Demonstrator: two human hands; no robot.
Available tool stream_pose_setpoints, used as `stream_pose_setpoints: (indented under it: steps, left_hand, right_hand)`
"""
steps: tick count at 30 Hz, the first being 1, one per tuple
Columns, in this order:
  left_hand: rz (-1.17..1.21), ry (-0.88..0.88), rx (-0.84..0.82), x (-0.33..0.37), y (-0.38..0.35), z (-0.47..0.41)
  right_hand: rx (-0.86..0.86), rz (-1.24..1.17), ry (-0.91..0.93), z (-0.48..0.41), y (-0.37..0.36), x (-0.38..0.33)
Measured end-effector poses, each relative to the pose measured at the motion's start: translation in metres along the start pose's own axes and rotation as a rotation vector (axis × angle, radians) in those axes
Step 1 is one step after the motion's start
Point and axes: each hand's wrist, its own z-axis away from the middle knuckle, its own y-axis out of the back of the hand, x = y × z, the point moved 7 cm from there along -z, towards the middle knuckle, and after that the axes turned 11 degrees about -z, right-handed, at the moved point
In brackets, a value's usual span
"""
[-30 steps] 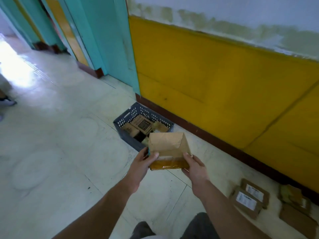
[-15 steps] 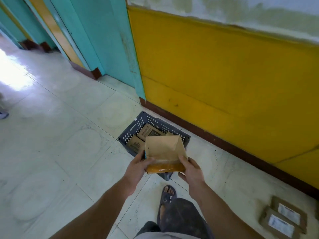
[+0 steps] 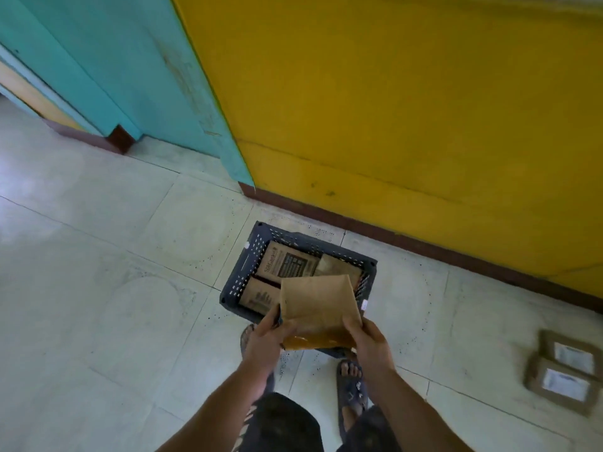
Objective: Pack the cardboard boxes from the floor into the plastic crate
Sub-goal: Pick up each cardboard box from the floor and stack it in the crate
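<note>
As the person stood in sandals, the left hand and right hand each gripped a near corner of a cardboard box, held over the near end of the plastic crate at 12 o'clock, which held printed boxes. At 3 o'clock, two labelled boxes lay on the floor.

A pale tiled floor, dark-speckled and brightest at the far left, meets a yellow wall on the right and teal panels on the left, both edged by reddish-brown skirting.
</note>
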Motion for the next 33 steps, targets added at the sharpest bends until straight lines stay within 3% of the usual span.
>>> stream_pose_setpoints:
  steps: [4, 10, 17, 27, 33]
  left_hand:
    - [-0.156, 0.025, -0.130, -0.020, 0.019, -0.073]
    - [-0.201, 0.061, -0.255, -0.015, 0.018, -0.162]
    - [-0.253, 0.117, -0.277, -0.065, -0.031, -0.303]
    - [-0.482, 0.143, -0.249, -0.124, -0.087, -0.415]
    - [-0.533, 0.118, -0.256, -0.123, -0.100, -0.430]
  right_hand:
    - [0.139, 0.047, -0.046, -0.031, -0.027, 0.029]
    - [0.262, -0.176, -0.208, -0.108, -0.062, 0.079]
    - [0.382, -0.036, -0.217, -0.251, -0.048, 0.133]
    - [0.386, 0.069, -0.269, -0.363, -0.021, 0.189]
    - [0.375, 0.104, -0.130, -0.383, -0.015, 0.176]
